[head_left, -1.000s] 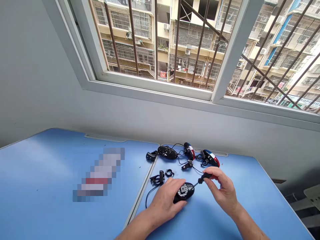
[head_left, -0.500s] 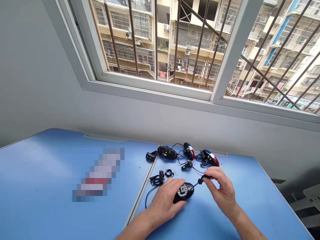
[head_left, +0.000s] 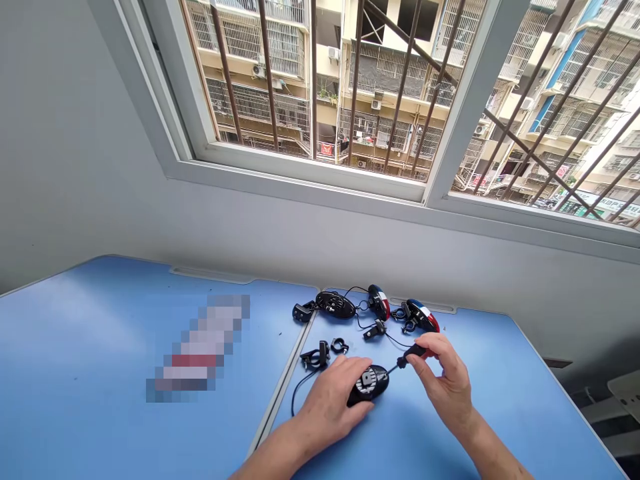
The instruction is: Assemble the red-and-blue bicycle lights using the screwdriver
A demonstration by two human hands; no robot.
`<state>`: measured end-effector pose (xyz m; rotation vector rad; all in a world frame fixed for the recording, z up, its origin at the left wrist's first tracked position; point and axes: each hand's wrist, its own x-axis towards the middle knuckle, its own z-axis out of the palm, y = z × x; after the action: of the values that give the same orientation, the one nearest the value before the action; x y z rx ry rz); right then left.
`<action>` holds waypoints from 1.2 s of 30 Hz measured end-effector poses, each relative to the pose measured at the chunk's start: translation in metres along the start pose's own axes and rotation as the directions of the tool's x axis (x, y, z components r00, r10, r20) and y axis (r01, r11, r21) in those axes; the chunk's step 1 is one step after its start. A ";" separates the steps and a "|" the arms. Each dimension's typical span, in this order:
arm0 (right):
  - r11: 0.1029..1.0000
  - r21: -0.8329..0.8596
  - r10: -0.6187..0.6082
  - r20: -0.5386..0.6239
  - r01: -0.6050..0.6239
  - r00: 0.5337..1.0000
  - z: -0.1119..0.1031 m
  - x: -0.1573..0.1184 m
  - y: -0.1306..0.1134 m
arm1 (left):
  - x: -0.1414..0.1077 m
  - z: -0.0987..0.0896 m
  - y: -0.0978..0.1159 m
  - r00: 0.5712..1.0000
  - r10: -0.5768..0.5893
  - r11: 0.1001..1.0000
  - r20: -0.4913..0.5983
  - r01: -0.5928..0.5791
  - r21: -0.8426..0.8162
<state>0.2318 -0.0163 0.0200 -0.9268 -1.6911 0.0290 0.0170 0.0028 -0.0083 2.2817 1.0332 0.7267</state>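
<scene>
Our left hand (head_left: 330,417) clamps a glossy black oval bike light (head_left: 369,385) near the blue table's (head_left: 550,413) front edge. Our right hand (head_left: 445,380), just apart, pinches a black-handled screwdriver (head_left: 415,352) against the light. A pixelated object (head_left: 197,347) left of the light can't be made out.

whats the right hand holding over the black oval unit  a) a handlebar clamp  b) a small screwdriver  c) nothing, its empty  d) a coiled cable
b, the right hand pinches a small black-handled screwdriver, its thin shaft pointing at the black oval unit under the left hand.
</scene>
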 end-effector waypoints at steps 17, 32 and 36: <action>0.999 0.010 -0.035 0.045 0.035 0.998 0.000 0.002 -0.004 | 0.000 -0.001 0.002 1.000 -0.013 1.000 0.016 0.012 0.009; 0.993 0.066 0.093 0.020 -0.095 0.995 0.006 -0.009 -0.006 | -0.001 0.001 -0.001 1.000 -0.015 1.000 0.015 0.015 0.004; 0.988 0.109 0.097 0.112 -0.109 0.989 0.004 -0.010 -0.007 | 0.000 0.002 -0.003 1.000 -0.004 1.000 0.019 0.004 0.005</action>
<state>0.2250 -0.0253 0.0137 -0.9390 -1.7188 0.2460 0.0171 0.0037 -0.0116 2.2859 1.0322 0.6995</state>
